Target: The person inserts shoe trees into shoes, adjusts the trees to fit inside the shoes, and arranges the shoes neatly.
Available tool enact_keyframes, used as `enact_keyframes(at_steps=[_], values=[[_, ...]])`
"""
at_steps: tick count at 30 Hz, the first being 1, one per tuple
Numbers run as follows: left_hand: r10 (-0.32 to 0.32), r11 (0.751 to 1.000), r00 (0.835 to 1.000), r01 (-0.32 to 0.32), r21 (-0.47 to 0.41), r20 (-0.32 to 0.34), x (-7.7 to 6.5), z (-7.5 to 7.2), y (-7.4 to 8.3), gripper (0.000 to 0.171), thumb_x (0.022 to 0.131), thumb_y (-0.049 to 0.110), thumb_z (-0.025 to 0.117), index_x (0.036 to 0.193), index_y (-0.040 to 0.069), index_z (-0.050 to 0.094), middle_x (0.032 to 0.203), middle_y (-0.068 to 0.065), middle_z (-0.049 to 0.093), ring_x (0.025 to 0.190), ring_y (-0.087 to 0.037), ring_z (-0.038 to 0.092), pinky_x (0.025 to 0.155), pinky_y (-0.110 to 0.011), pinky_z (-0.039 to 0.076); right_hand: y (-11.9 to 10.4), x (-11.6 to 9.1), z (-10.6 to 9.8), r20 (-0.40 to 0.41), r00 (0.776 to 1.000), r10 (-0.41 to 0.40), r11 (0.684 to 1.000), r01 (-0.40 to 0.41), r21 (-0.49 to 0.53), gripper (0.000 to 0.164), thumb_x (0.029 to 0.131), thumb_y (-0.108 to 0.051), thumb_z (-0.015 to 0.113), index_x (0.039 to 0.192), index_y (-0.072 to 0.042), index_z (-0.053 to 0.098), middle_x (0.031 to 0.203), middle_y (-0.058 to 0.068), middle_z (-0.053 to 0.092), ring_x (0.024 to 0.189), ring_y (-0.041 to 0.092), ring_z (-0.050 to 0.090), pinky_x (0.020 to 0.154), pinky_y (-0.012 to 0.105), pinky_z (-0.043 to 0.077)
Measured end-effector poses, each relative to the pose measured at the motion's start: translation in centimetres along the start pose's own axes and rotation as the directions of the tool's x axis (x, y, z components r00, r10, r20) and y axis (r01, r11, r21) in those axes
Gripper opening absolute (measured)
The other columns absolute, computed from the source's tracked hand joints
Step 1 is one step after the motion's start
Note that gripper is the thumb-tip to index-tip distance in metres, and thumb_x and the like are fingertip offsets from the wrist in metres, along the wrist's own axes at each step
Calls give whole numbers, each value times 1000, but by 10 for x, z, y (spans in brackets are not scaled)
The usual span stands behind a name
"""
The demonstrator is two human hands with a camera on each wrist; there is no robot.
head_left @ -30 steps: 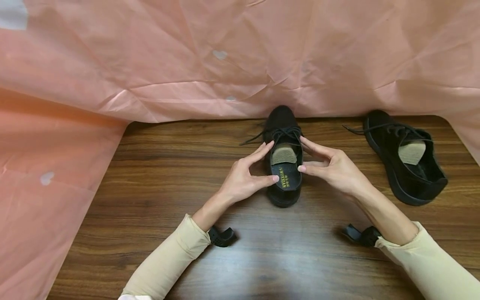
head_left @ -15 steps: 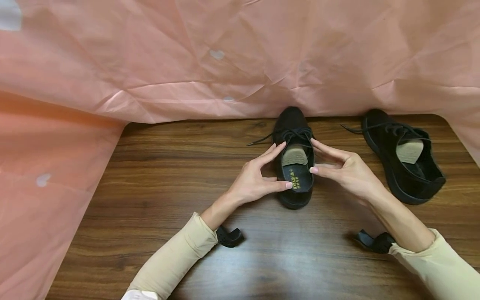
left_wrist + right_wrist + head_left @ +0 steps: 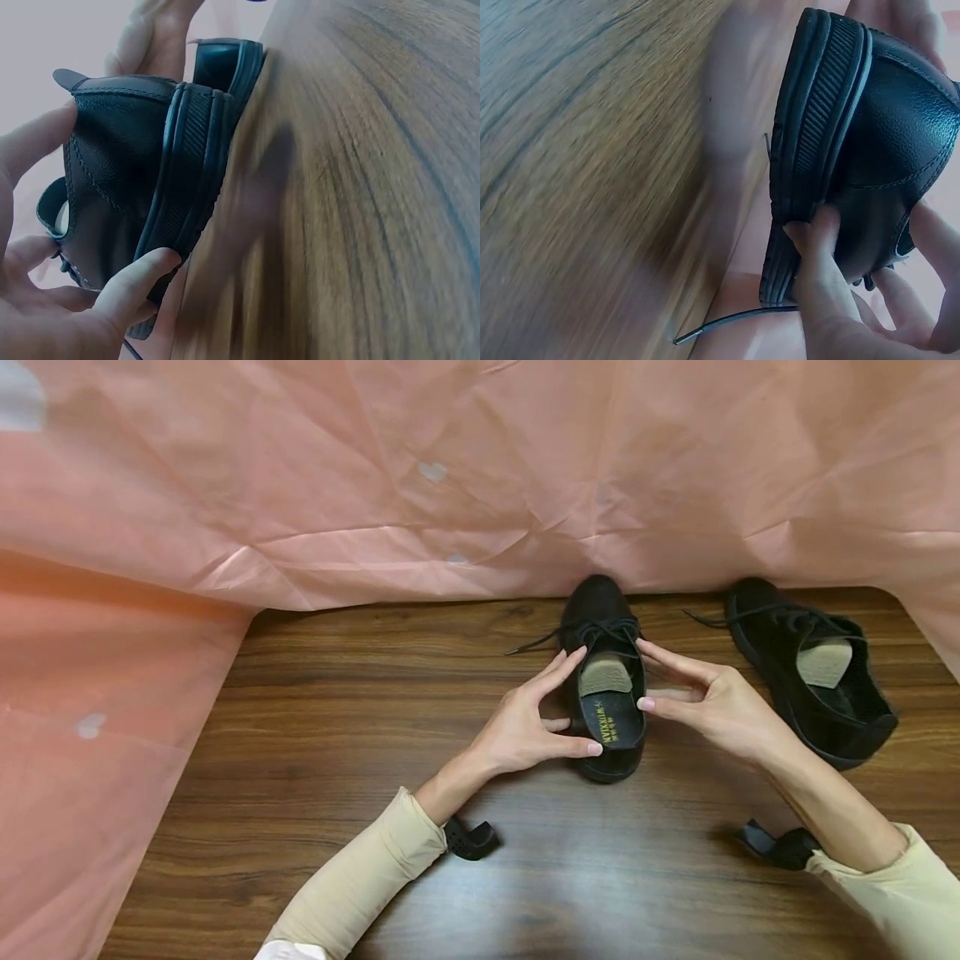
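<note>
A black lace-up shoe (image 3: 597,602) is held between both hands, toe toward the pink cloth. On its left side, my left hand (image 3: 521,727) grips it, thumb over the collar near the heel and fingers along the outer wall. My right hand (image 3: 720,706) holds the opposite side, its thumb on the collar edge. Inside lie a beige pad (image 3: 606,675) and an insole (image 3: 617,720) with yellow lettering. The left wrist view shows the shoe's side and sole (image 3: 191,150) close up; whether the sole touches the wood is unclear.
A second black shoe (image 3: 776,660) stands to the right, a beige pad (image 3: 825,662) inside it and its lace trailing left. Pink cloth (image 3: 480,468) hangs behind and at the left of the brown wooden surface (image 3: 337,710).
Both hands have moved to the right together with the shoe, bringing it closer to the second shoe. The shoe has turned slightly, its heel swinging right. The grip looks the same.
</note>
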State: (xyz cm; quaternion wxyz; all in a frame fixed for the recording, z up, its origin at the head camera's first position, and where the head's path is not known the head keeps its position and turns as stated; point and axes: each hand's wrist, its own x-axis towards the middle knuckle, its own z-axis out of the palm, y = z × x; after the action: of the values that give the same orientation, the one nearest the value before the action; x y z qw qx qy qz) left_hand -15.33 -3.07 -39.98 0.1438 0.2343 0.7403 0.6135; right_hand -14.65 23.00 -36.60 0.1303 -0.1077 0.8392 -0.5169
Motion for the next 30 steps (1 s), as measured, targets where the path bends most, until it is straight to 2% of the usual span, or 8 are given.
enact_keyframes(at_steps=[3, 7, 10, 16, 19, 26, 30], values=[[7, 1000, 1000, -7, -2, 14, 3, 7, -1, 107, 72, 10, 90, 155, 40, 31, 165, -5, 14, 136, -17, 42, 88, -27, 54, 2, -3, -5, -12, 999, 31, 998, -32, -51, 70, 91, -30, 74, 152, -40, 39, 149, 12, 47, 106, -1, 64, 82, 11, 47], [12, 1000, 1000, -12, 6, 25, 8, 14, -1, 109, 71, 11, 91, 155, 41, 29, 165, -7, 13, 137, -15, 39, 87, -25, 54, 6, -7, -10, -21, 1000, 21, 997, -23, -80, 71, 92, -27, 74, 153, -37, 39, 148, 16, 47, 103, -1, 65, 81, 10, 48], [12, 1000, 1000, -12, 21, 21, 11, 18, -1, 109, 71, 12, 91, 155, 42, 29, 165, -7, 14, 135, -15, 42, 86, -24, 55, 8, -8, -13, -24, 1000, 5, 995, -7, -99, 71, 92, -25, 74, 153, -34, 39, 147, 18, 47, 101, -1, 66, 79, 10, 48], [0, 999, 1000, 0, 34, 17, 16, 27, 1, 109, 71, 14, 91, 154, 44, 29, 165, -7, 14, 123, -16, 55, 84, -21, 54, 8, -13, -21, -59, 997, 49, 981, -59, -186, 68, 91, -32, 74, 150, -42, 41, 142, 10, 54, 99, -1, 66, 78, 8, 45], [-3, 999, 1000, 2, 42, 24, 18, 31, 2, 108, 71, 15, 91, 154, 45, 29, 165, -8, 13, 124, -15, 55, 84, -20, 54, 11, -16, -25, -62, 997, 54, 977, -65, -205, 68, 91, -31, 74, 150, -41, 41, 138, 10, 57, 98, -1, 66, 77, 7, 45], [-20, 997, 1000, 19, 70, 9, 20, 41, 4, 108, 71, 19, 92, 154, 46, 28, 164, -8, 14, 116, -11, 59, 82, -19, 54, 17, -18, -33, -43, 999, 16, 979, -24, -202, 69, 92, -23, 74, 152, -34, 42, 143, 16, 52, 98, -2, 66, 76, 8, 47], [-24, 995, 1000, 24, 97, -4, 22, 49, 4, 108, 71, 21, 92, 154, 47, 27, 164, -8, 15, 119, -12, 58, 81, -17, 54, 22, -21, -38, -35, 999, 3, 975, -11, -221, 69, 92, -21, 73, 152, -33, 42, 145, 16, 50, 99, -3, 65, 75, 8, 46]])
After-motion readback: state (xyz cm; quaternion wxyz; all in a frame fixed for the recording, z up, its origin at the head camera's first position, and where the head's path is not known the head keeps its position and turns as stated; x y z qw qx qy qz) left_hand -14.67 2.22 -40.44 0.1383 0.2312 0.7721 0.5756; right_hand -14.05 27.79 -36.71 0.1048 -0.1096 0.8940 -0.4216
